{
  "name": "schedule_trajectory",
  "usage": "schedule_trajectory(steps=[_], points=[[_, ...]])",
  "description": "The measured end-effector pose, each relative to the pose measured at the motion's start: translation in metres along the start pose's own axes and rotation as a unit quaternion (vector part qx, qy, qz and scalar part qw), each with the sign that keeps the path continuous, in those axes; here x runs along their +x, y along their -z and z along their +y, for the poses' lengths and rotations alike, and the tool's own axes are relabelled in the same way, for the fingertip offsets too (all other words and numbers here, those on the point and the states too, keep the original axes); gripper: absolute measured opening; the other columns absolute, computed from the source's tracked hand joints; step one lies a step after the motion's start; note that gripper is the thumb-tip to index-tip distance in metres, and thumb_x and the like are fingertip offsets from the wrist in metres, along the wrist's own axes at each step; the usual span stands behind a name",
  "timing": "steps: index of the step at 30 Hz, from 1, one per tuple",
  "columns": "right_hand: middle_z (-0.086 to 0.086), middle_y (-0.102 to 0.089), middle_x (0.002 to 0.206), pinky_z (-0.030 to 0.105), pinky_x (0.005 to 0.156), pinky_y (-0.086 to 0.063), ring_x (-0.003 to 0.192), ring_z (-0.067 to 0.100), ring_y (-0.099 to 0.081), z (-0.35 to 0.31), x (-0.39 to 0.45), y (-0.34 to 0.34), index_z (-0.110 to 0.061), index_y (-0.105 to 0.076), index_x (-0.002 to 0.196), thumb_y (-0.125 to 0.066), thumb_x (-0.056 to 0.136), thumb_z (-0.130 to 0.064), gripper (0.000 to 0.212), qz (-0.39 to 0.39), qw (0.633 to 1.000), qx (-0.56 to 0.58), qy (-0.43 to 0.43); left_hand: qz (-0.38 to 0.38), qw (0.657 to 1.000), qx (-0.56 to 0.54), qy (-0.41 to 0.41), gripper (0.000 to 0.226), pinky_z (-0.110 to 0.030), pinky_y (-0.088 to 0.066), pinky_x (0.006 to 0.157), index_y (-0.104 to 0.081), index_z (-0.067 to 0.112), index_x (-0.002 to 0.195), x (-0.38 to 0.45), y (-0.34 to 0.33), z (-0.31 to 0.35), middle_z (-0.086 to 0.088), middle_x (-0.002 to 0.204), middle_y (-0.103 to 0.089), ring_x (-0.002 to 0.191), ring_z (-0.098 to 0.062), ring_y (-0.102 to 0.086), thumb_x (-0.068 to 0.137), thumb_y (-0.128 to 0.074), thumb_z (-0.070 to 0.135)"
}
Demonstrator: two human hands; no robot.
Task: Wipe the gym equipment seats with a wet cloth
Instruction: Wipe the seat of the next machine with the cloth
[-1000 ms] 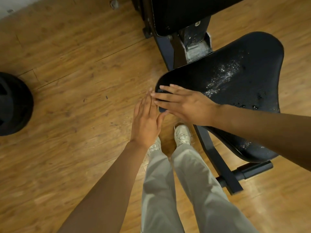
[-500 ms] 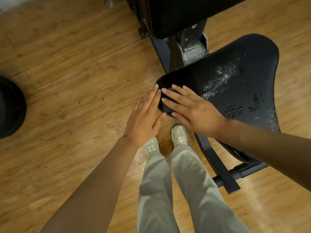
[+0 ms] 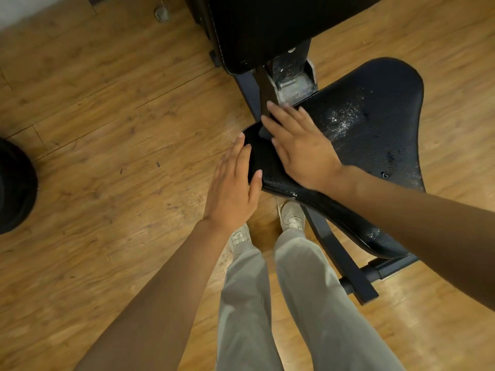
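Note:
The black padded seat (image 3: pixel 375 145) of a gym machine fills the upper right, with wet speckles shining near its middle. My right hand (image 3: pixel 300 148) lies flat on the seat's near-left part, fingers spread toward the back edge. A smooth dark bluish patch (image 3: pixel 263 133) shows under its fingertips; I cannot tell whether it is a cloth. My left hand (image 3: pixel 233 188) is flat and open against the seat's left corner, thumb touching the pad, holding nothing.
The machine's black back pad (image 3: pixel 267 28) and worn metal post (image 3: pixel 290 76) rise behind the seat. A dark frame bar (image 3: pixel 345 266) runs along the floor by my feet (image 3: pixel 292 218). A black round object (image 3: pixel 13 188) sits at the left edge on the wooden floor (image 3: pixel 107 129).
My right hand has slid across the seat's left corner toward the back edge by the post. My left hand has followed up beside the corner. The view has shifted slightly.

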State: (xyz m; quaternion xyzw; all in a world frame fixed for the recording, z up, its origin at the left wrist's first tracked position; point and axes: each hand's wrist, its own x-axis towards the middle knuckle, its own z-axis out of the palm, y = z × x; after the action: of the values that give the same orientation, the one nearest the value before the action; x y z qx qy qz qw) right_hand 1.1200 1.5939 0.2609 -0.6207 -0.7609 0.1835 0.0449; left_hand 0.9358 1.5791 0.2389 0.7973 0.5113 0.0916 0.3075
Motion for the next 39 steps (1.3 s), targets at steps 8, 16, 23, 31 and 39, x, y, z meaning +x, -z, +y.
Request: schedule_trajectory(steps=[8, 16, 23, 31, 39], points=[[0.009, -0.035, 0.159, 0.044, 0.123, -0.023, 0.149, 0.027, -0.028, 0.029, -0.061, 0.019, -0.01, -0.051, 0.144, -0.041, 0.104, -0.025, 0.044, -0.084, 0.97, 0.007, 0.229, -0.001, 1.0, 0.014, 0.007, 0.058, -0.034, -0.011, 0.124, -0.023, 0.004, 0.155, 0.0, -0.006, 0.009, -0.01, 0.165, -0.015, 0.153, -0.018, -0.008, 0.104, -0.02, 0.032], [0.02, -0.042, 0.152, 0.05, 0.121, -0.023, 0.14, 0.038, -0.041, 0.06, 0.024, 0.022, -0.004, -0.054, 0.14, -0.031, 0.101, -0.029, 0.052, -0.029, 0.999, 0.014, -0.007, 0.024, 0.999, 0.038, 0.024, 0.054, -0.044, -0.018, 0.123, -0.032, 0.001, 0.151, 0.004, -0.013, 0.026, -0.013, 0.162, -0.024, 0.152, -0.024, -0.015, 0.104, -0.025, 0.028], [0.012, -0.029, 0.161, 0.047, 0.123, -0.017, 0.148, 0.036, -0.026, 0.032, -0.06, 0.022, -0.02, -0.039, 0.153, -0.039, 0.1, -0.019, 0.053, -0.054, 0.991, -0.002, 0.124, 0.035, 0.996, 0.073, 0.021, 0.053, -0.047, -0.023, 0.121, -0.037, 0.001, 0.148, 0.004, -0.014, 0.028, -0.017, 0.158, -0.031, 0.149, -0.029, -0.023, 0.104, -0.028, 0.027], [0.014, -0.033, 0.159, 0.042, 0.123, -0.021, 0.147, 0.031, -0.031, 0.059, -0.039, 0.028, -0.009, -0.051, 0.145, -0.038, 0.105, -0.027, 0.045, -0.06, 0.98, 0.007, 0.192, 0.042, 0.997, 0.068, 0.02, 0.05, -0.043, -0.013, 0.124, -0.036, 0.006, 0.15, 0.007, -0.018, 0.038, -0.017, 0.16, -0.028, 0.15, -0.028, -0.019, 0.105, -0.027, 0.027], [0.019, -0.037, 0.156, 0.052, 0.12, -0.025, 0.142, 0.04, -0.037, 0.087, 0.027, 0.032, -0.003, -0.053, 0.14, -0.029, 0.1, -0.028, 0.053, -0.031, 0.999, 0.019, -0.011, 0.055, 0.996, 0.041, 0.056, 0.053, -0.039, -0.013, 0.124, -0.043, -0.001, 0.143, 0.025, -0.02, 0.054, -0.016, 0.156, -0.034, 0.149, -0.026, -0.024, 0.103, -0.032, 0.031]])
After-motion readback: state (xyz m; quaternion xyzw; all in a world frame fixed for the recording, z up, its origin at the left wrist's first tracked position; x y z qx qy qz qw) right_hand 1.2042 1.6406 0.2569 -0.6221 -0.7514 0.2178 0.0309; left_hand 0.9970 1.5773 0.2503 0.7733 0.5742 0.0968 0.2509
